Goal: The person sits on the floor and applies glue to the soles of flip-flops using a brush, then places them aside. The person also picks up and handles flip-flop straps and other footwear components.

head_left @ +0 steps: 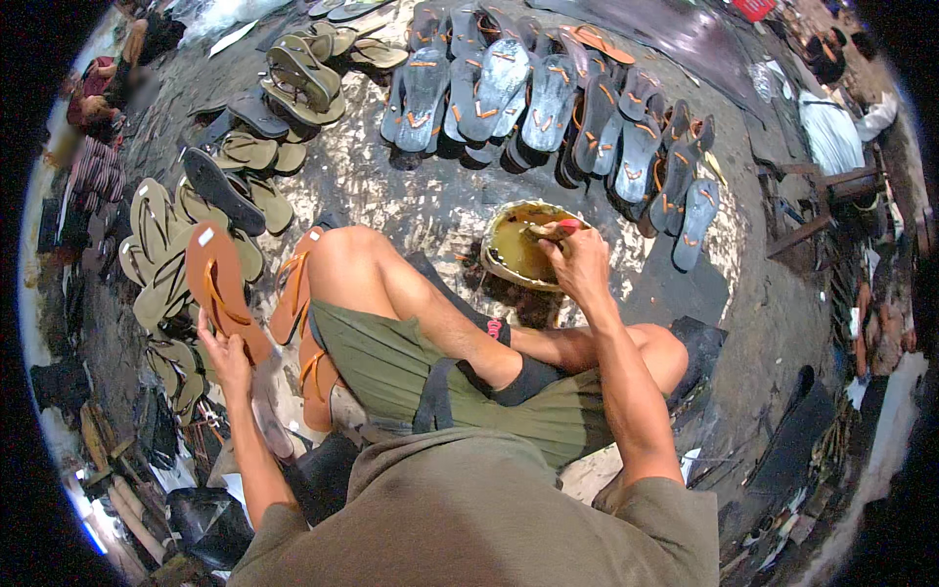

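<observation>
My left hand (230,360) is closed on the heel end of a tan flip-flop (210,262) with an orange strap, raised beside my left knee. My right hand (583,266) reaches over a bowl (492,264) of yellowish, glue-like paste. Its fingers pinch a small brush-like tool (567,226) with a red part showing; the tool's tip is at the paste and hard to make out. More tan flip-flops (316,383) with orange straps lie by my left leg, partly hidden by the knee.
Grey-blue flip-flops (551,103) with orange straps stand in rows beyond the bowl. Olive flip-flops (156,220) with dark straps are piled at the left. A wooden stool-like frame (817,210) is at the right. Other people sit at the far left and far right edges.
</observation>
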Demonstrator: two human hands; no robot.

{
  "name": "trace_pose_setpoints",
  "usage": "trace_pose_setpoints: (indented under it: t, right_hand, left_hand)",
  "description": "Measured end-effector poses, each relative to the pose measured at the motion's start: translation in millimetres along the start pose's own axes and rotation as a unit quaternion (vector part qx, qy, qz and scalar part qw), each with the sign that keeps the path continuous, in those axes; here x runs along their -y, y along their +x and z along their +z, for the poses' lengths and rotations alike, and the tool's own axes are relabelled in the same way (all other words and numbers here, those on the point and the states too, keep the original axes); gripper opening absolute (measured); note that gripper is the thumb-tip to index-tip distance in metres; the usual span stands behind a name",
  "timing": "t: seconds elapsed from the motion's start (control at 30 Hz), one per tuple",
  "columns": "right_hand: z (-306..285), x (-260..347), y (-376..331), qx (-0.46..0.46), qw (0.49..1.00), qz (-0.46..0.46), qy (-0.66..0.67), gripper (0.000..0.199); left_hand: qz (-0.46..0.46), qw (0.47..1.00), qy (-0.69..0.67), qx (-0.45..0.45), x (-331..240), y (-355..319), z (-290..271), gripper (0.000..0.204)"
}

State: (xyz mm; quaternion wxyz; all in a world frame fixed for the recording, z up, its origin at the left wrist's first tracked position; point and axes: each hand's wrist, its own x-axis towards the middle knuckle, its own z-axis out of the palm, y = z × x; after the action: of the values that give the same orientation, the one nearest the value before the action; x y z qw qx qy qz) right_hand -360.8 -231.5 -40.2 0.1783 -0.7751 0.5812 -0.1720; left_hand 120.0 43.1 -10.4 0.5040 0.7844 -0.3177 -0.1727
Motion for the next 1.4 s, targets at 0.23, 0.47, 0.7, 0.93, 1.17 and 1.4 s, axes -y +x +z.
trace_pose_setpoints:
  t: [0.23,0.47,0.7,0.93,1.17,1.4]
  right_hand:
    - [-61.7,-22.4,-25.9,-0.134,0.918,-0.013,0.373,0.025]
    - [-145.9,-35.7,-40.6,-0.241,0.946,0.079,0.203,0.025]
    - [-121.8,71.5,-15.6,-0.308,0.704,0.088,0.634,0.026]
    - [-49.8,135.3,-38.0,-0.182,0.874,-0.200,0.403,0.032]
    - [-100.8,112.3,5.3,-0.188,0.894,-0.028,0.407,0.026]
    - [-79.2,105.0,-27.6,-0.161,0.869,0.021,0.468,0.029]
  left_hand:
    - [0.104,0.967,0.074,0.219,-5.7,-51.0,49.6,0.056]
    - [0.290,0.900,0.274,0.176,-89.3,-21.6,93.4,0.056]
    - [-0.087,0.884,-0.380,0.258,-179.5,-39.3,174.8,0.054]
    - [-0.267,0.621,-0.622,0.395,-180.9,-79.6,230.5,0.060]
    - [-0.207,0.649,-0.551,0.482,-168.8,-102.8,222.3,0.060]
    - [-0.232,0.625,-0.601,0.441,-157.6,-102.4,221.7,0.057]
